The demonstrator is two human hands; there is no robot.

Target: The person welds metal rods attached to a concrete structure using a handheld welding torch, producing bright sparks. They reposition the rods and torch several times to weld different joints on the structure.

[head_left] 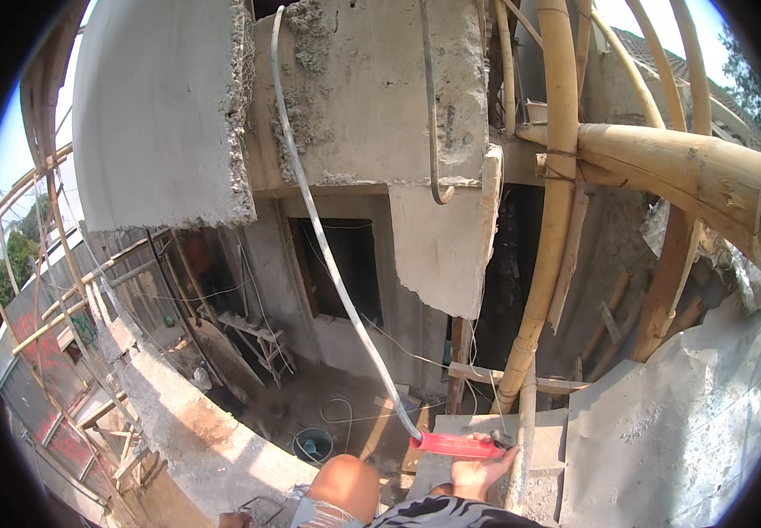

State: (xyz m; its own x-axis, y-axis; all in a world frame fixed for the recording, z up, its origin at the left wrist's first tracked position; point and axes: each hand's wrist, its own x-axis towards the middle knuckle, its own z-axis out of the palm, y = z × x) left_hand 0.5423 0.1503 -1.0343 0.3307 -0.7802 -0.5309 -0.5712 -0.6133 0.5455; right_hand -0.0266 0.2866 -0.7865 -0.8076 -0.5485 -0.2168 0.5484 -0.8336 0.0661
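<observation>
Near the lower middle, my right hand (pixel 470 475) is wrapped round a red tube-like piece (pixel 455 445), palm turned up. From the red piece's left end, a long pale grey hose or pipe (pixel 326 233) rises to the top of the wall. A small dark object (pixel 502 438) shows at the red piece's right end, by my fingertips; its kind is unclear. At the bottom edge, only a bit of my left hand (pixel 234 520) appears, its fingers mostly cut off. Beside it is a thin dark metal frame (pixel 261 508), and whether the hand touches it I cannot tell.
Bamboo poles (pixel 549 202) stand close on the right, with a thick cut pole (pixel 680 172) jutting out. Broken concrete panels (pixel 165 114) hang ahead. Below are a bucket (pixel 312 445) and a wooden trestle (pixel 261 339). A rough ledge (pixel 195 422) curves along the left; a grey sheet (pixel 675 422) lies right.
</observation>
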